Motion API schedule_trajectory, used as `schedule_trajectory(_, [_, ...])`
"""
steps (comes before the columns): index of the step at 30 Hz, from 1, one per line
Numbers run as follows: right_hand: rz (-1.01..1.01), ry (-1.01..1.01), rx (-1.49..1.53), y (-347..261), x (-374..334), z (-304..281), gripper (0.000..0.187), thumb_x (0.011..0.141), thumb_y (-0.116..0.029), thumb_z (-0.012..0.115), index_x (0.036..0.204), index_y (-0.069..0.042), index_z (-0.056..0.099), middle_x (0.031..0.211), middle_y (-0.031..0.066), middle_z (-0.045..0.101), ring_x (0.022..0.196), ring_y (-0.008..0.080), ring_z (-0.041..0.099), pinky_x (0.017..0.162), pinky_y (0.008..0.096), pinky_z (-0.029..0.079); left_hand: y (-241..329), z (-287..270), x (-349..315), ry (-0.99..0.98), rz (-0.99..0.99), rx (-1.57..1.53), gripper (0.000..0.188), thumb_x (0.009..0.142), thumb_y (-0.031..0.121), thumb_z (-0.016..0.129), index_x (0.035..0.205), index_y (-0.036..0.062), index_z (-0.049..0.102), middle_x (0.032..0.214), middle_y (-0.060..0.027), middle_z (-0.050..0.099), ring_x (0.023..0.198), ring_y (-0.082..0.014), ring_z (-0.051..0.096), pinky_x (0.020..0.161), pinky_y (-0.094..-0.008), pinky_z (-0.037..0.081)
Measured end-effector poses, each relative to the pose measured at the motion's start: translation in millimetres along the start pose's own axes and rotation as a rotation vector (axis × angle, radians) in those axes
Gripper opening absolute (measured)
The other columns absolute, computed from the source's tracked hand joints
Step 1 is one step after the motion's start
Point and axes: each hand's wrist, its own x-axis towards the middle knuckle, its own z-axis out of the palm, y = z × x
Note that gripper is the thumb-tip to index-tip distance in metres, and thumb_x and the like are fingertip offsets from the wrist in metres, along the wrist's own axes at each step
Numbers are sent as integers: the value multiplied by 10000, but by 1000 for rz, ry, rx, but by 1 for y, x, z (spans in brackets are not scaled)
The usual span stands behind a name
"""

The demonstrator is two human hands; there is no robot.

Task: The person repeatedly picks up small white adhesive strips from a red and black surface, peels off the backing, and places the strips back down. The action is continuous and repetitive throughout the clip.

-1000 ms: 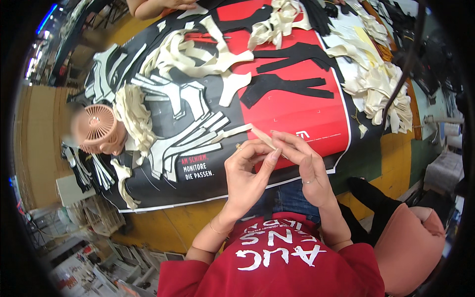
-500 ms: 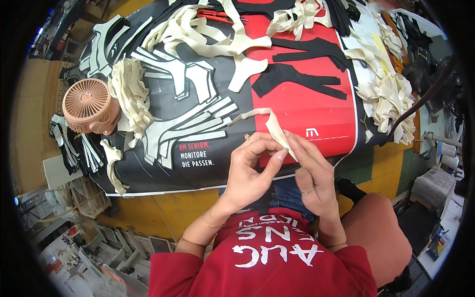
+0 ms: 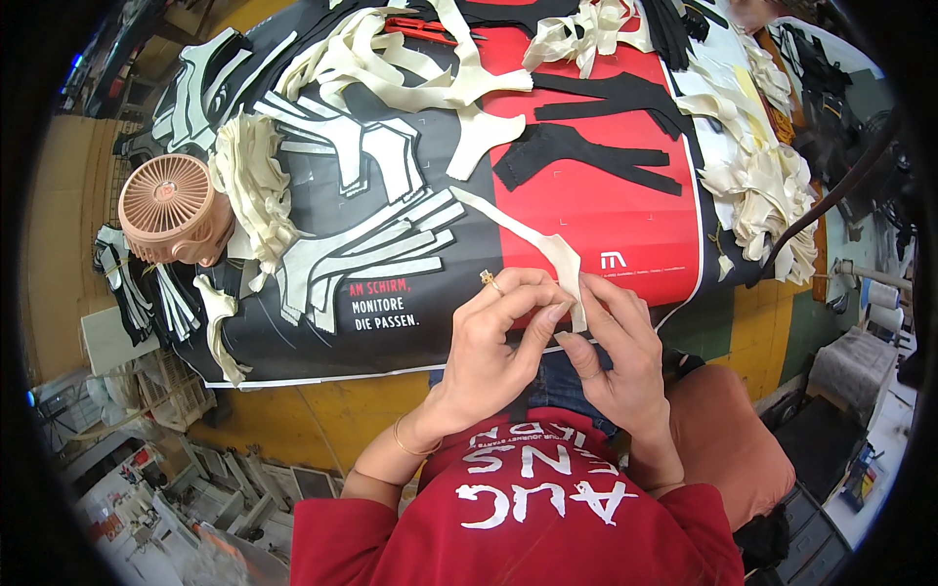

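Over the table's front edge, my left hand (image 3: 508, 332) pinches the lower end of a cream fabric piece (image 3: 561, 256) between thumb and fingers. My right hand (image 3: 622, 356) grips the same end from the other side, fingers along its edge. From there the piece runs up and left in a narrow strip, over the red and black printed mat (image 3: 625, 220). Left of my hands lies a fanned stack of white, dark-edged fabric pieces (image 3: 366, 256). Beyond the strip are a single cream forked piece (image 3: 484, 137) and two black forked pieces (image 3: 586, 161).
A pink fan (image 3: 168, 210) stands at the left beside a bundle of cream pieces (image 3: 252, 181). At the back lie loose cream fabric (image 3: 352, 59) and a red-handled tool (image 3: 420, 29). More cream pieces (image 3: 767, 200) are heaped at the right, near a dark cable (image 3: 831, 205).
The cream piece has swung and straightened, its narrow end now reaching up and left. My right hand has turned, its thumb coming in to the piece's lower end.
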Motion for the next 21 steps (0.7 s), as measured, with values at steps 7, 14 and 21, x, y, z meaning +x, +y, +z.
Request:
schedule_trajectory(7, [5,-93,37,0,-5,-4,589,948,-226,644,1429,57,456,1419,230,493,1199,355,545,991,416,420,1,-3,-2,-33,-88,-113,202,832,-29,748,1034,-17,742,1009,-99,678,867,-140,655,775,-265,544])
schedule_trajectory(14, [138,-221,733,5,-1,-7,707,970,-159,560,1544,65,213,1575,249,313,1460,364,328,1186,417,237,0,3,-4,20,75,-30,224,805,-19,768,1028,-7,745,1008,-103,699,852,-179,696,739,-280,563])
schedule_trajectory(21, [209,-293,1145,7,0,-8,793,912,-127,508,1576,30,104,1632,222,194,1524,327,165,1223,425,105,1,15,-5,149,319,242,255,758,-21,782,1007,11,736,993,-86,691,792,-228,694,672,-310,552])
